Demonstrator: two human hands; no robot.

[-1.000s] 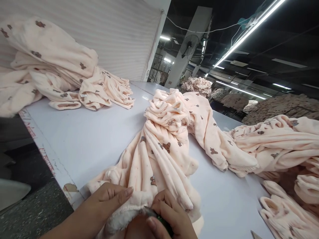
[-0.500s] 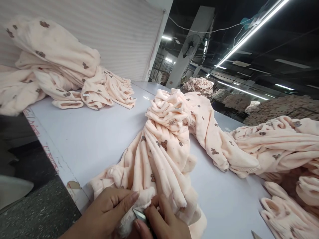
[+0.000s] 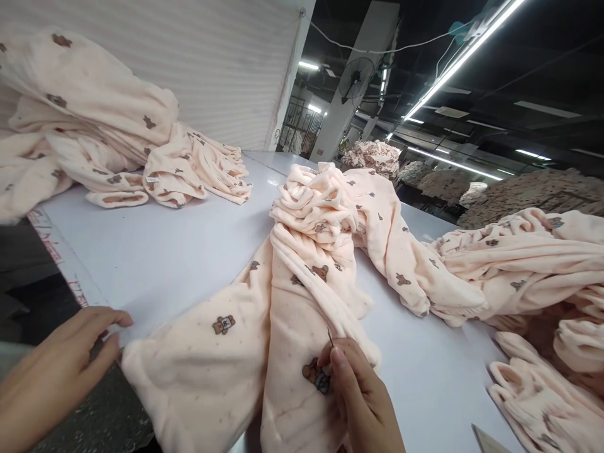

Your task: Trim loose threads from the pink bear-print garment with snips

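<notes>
A peach fleece garment (image 3: pixel 264 327) printed with small brown bears lies bunched on the white table (image 3: pixel 170 251), its near end spread toward me. My left hand (image 3: pixel 51 377) holds the garment's left corner at the table's front edge, fingers curled on the cloth. My right hand (image 3: pixel 363 396) rests on the garment beside a bear print, fingers pinched round a small metal thread snipper (image 3: pixel 329 336) whose tip pokes up above my fingers.
A pile of the same peach garments (image 3: pixel 94 138) sits at the back left against a ribbed white wall. More garments (image 3: pixel 523 270) are heaped at the right. Further heaps, a pillar with a fan and strip lights fill the background.
Both hands were together at the garment's hem with the snipper blade against it. Now my left hand has pulled left, spreading the cloth flat, and my right hand has lifted off the hem.
</notes>
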